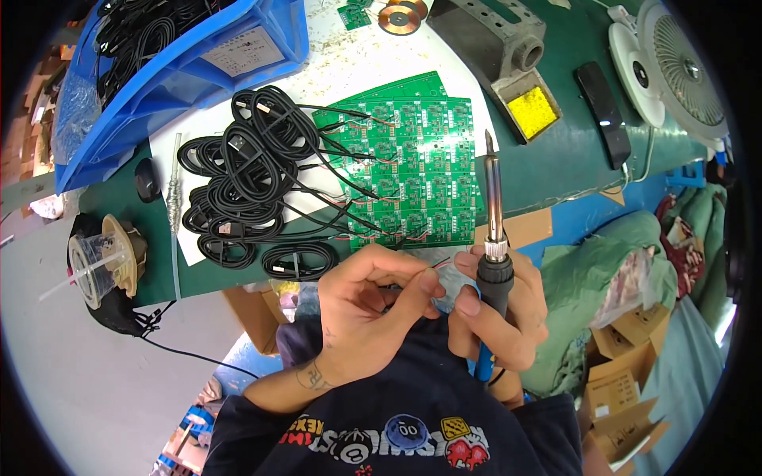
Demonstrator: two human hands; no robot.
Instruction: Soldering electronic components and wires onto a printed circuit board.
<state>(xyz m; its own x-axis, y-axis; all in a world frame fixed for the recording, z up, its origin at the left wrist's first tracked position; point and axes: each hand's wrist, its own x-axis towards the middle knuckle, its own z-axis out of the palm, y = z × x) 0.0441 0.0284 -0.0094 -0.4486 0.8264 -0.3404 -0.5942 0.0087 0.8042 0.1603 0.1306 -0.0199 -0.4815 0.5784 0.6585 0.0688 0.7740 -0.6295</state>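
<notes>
Near the front edge of the bench, my left hand (367, 311) pinches a thin cable end between thumb and forefinger. Its fine red and dark wires (441, 262) stick out toward my other hand. My right hand (520, 321) is wrapped round a soldering iron (496, 274), whose tip points up and away from me. The thumb and fingers of that hand come close to the wire ends; whether they touch them I cannot tell. Just beyond lies a panel of green circuit boards (429, 170), with several black cables (270, 151) running to wires along its rows.
A blue bin (178, 79) of black cables stands far left. Beside the panel are a solder wire coil (174, 198) and a solder reel (119, 258). Farther right sit an iron stand with yellow sponge (532, 113), a phone (602, 115) and a fan (686, 71). Cardboard boxes (623, 381) are lower right.
</notes>
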